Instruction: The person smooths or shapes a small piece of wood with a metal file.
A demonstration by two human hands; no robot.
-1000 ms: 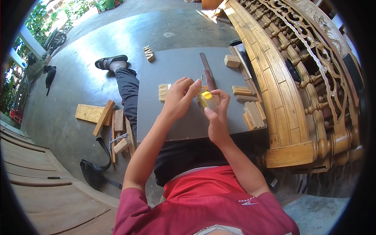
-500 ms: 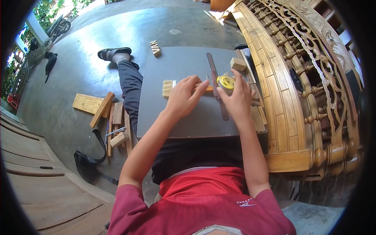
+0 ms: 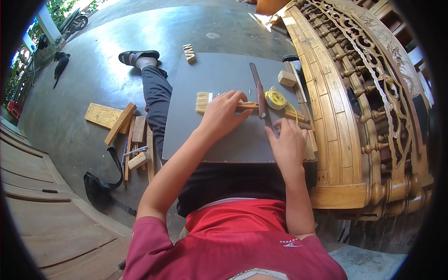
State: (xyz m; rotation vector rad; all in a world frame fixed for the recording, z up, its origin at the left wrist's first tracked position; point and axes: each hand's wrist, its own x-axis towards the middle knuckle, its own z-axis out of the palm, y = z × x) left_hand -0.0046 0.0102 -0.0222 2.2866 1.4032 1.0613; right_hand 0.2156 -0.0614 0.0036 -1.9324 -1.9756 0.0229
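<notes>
On the grey board (image 3: 224, 144) across my lap lies a paintbrush (image 3: 202, 102) with pale bristles and an orange-brown handle. My left hand (image 3: 223, 113) is closed over it, covering much of its middle, the thumb below the handle. A long, thin dark blade with a brown middle part (image 3: 261, 100) lies across the brush handle's end. My right hand (image 3: 285, 142) is beside that blade's near end, thumb and fingers apart, thumb tip right at its edge. Just beyond sits a yellow tape measure (image 3: 275, 100) with a strip of tape out. A small metal pin or screw (image 3: 249, 91) lies nearby.
Wood pieces (image 3: 286, 78) line the board's right edge, beside a carved wooden bench (image 3: 338, 140). Wooden letters (image 3: 189, 53) stand at the far left corner. More wood scraps (image 3: 120, 122) and a black bag (image 3: 98, 191) lie on the floor, left. A black animal (image 3: 61, 65) is farther off.
My right hand has drawn back toward me, away from the tape measure, which has shifted slightly. The blade's brown part now lies nearer me. My left hand has lowered onto the brush.
</notes>
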